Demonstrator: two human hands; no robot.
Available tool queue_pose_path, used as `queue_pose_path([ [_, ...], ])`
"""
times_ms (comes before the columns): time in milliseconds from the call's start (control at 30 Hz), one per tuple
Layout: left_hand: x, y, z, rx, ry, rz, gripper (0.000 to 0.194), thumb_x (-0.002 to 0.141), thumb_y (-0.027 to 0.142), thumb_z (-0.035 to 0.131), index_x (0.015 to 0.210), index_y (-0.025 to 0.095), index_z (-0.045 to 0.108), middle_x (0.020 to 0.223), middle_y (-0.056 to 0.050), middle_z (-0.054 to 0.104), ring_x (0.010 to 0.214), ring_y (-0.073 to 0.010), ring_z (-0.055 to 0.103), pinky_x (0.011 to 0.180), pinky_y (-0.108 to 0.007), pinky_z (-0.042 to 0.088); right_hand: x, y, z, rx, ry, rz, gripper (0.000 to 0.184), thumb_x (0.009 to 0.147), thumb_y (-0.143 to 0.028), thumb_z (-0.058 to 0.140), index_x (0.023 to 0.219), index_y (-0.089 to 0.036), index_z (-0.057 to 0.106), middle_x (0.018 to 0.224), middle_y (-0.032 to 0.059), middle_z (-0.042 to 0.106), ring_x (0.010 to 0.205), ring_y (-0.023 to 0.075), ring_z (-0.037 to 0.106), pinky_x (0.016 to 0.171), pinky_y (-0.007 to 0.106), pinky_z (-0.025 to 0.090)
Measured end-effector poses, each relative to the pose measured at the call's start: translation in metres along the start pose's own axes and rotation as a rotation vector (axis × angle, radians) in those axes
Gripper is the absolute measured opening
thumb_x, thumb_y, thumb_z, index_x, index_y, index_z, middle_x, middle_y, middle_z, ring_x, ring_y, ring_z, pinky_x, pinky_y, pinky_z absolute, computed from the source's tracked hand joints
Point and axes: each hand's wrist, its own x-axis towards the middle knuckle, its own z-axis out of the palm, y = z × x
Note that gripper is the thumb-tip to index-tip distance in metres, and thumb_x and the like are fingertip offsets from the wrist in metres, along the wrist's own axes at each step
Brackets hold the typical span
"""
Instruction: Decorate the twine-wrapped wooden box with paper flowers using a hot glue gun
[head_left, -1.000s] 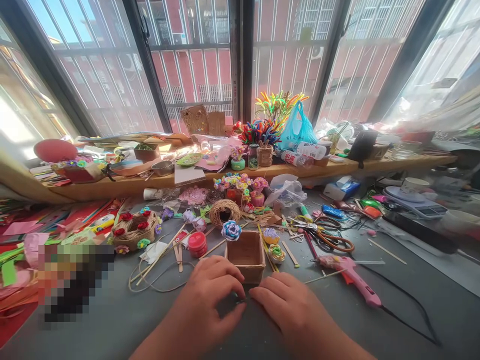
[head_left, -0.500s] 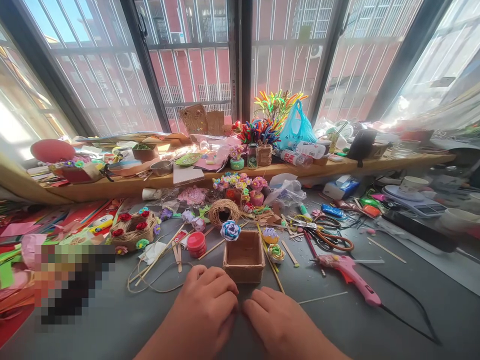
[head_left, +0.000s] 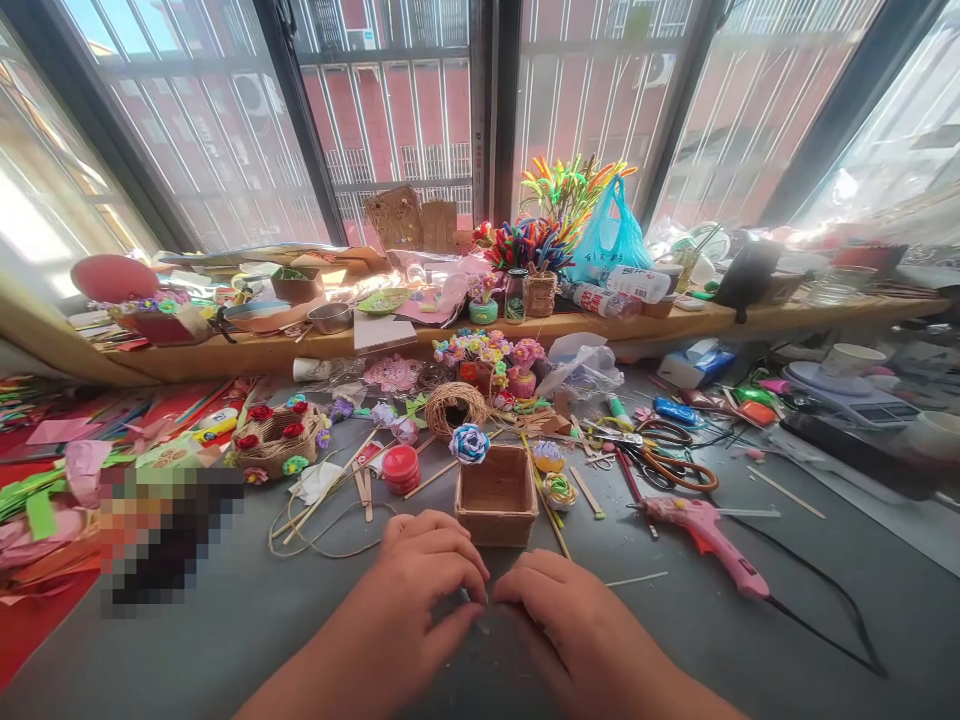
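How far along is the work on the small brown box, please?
The brown box already looks assembled, with its walls standing; a blue-and-white flower shows at its back left corner. In hand: the left hand seems to pinch something small, mostly hidden, near the right hand. Perhaps left: decorating the bare front wall; a purple-and-yellow flower lies right of the box.

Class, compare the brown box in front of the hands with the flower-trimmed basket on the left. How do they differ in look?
The brown box is square-cornered, while the flower-trimmed basket looks rounder. The box has fairly smooth sides; the basket has ridged, twine-like ones. One blue-and-white flower sits at the box's far left corner, but several flowers ring the basket. Both are brownish and open-topped.
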Motion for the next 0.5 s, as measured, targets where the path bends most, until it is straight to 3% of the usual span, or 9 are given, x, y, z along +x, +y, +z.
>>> queue_pose_path([
  [233, 0.003, 0.005, 0.004, 0.185, 0.168, 0.067, 0.022, 0.08, 0.003, 0.068, 0.081, 0.024, 0.062, 0.093, 0.005, 0.077, 0.095, -0.0199, 0.068, 0.088, -0.039, 0.034, 0.0, 0.002, 0.003, -0.072, -0.038, 0.134, 0.023, 0.093, -0.009, 0.047, 0.093, -0.02, 0.067, 0.078, 0.0031, 0.072, 0.068, 0.0186, 0.066, 0.062, 0.027, 0.044],
  [333, 0.003, 0.006, 0.007, 0.303, 0.241, 0.129, 0.019, 0.084, 0.006, 0.066, 0.084, 0.025, 0.063, 0.095, 0.004, 0.077, 0.1, -0.021, 0.068, 0.092, -0.04, 0.031, -0.001, 0.002, 0.01, -0.06, -0.081, 0.214, 0.019, 0.09, -0.011, 0.049, 0.09, -0.021, 0.066, 0.075, 0.002, 0.072, 0.062, 0.0174, 0.064, 0.058, 0.026, 0.041],
  [500, 0.0, -0.002, 0.017, 0.31, 0.245, 0.24, 0.021, 0.09, 0.005, 0.058, 0.084, 0.024, 0.062, 0.099, 0.004, 0.078, 0.107, -0.0211, 0.067, 0.098, -0.041, 0.028, -0.005, 0.003, 0.017, 0.051, -0.169, 0.324, 0.014, 0.089, -0.015, 0.052, 0.085, -0.022, 0.064, 0.072, 0.0011, 0.073, 0.059, 0.0167, 0.064, 0.055, 0.024, 0.036],
])
